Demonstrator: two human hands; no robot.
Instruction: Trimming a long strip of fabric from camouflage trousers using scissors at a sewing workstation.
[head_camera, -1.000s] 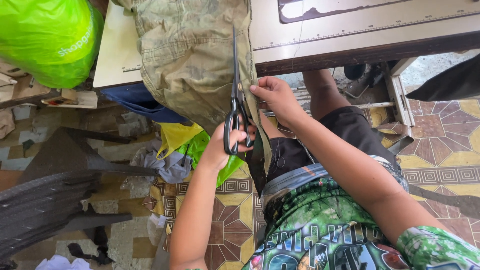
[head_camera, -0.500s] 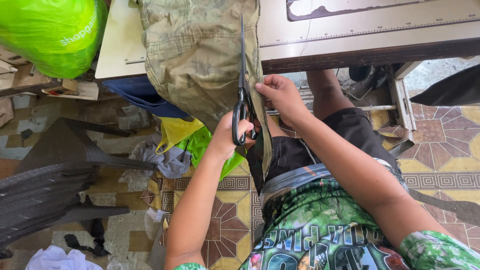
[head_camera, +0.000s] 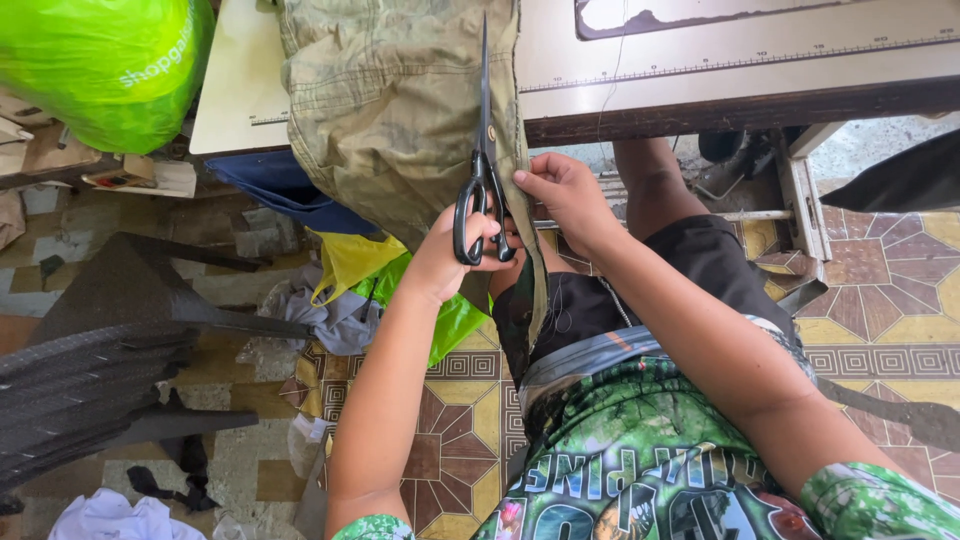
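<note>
Worktop (head_camera: 760, 60): pale, worn, front edge dark; patterned tile floor (head_camera: 900, 300) below. Olive fabric (head_camera: 400, 110) hangs over the edge at 12 o'clock. My left hand (head_camera: 455, 250) grips black scissors (head_camera: 483, 180), blades up along the fabric. Right hand (head_camera: 565, 195) fingers pinch the fabric edge. Green bag (head_camera: 100, 70) at 10 o'clock.

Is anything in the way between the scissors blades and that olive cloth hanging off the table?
Nothing visible. The left hand holds the black scissors with the blades lying directly against the olive cloth. The right hand pinches the cloth's edge just beside the handles, not across the blades.
</note>
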